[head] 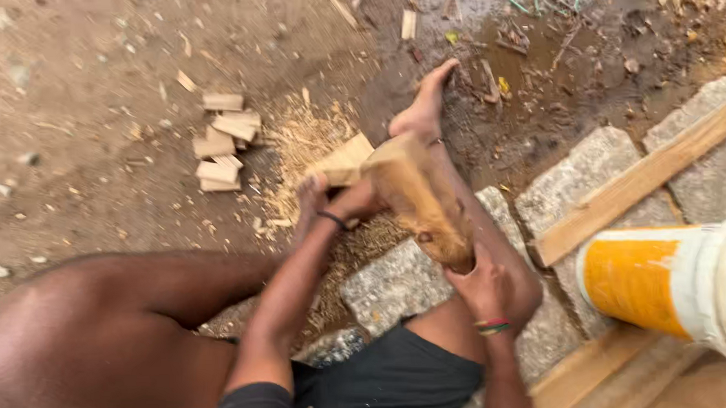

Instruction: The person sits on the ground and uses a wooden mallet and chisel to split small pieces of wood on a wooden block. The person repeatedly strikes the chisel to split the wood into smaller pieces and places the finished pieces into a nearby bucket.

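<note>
Wood block [416, 200] rests slanted along my right shin, above the stone slabs [400, 279]; my right hand [483, 284] grips its near end, my left hand [353, 202] steadies its far end. Any slip would drive it into my leg.

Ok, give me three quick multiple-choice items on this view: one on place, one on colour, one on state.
1. Where does the pile of small wood blocks lie?
A. on the dirt, left of the sawdust
B. on the stone pavers
C. on the plank

2. What colour is the bucket?
A. blue
B. orange and white
C. green

3. What does the right hand do?
A. hangs free
B. rests on the ground
C. grips the long wood piece

Answers: 1 A, blocks sit on bare dirt; 2 B, orange body, white rim; 3 C, fingers wrap its near end.
</note>
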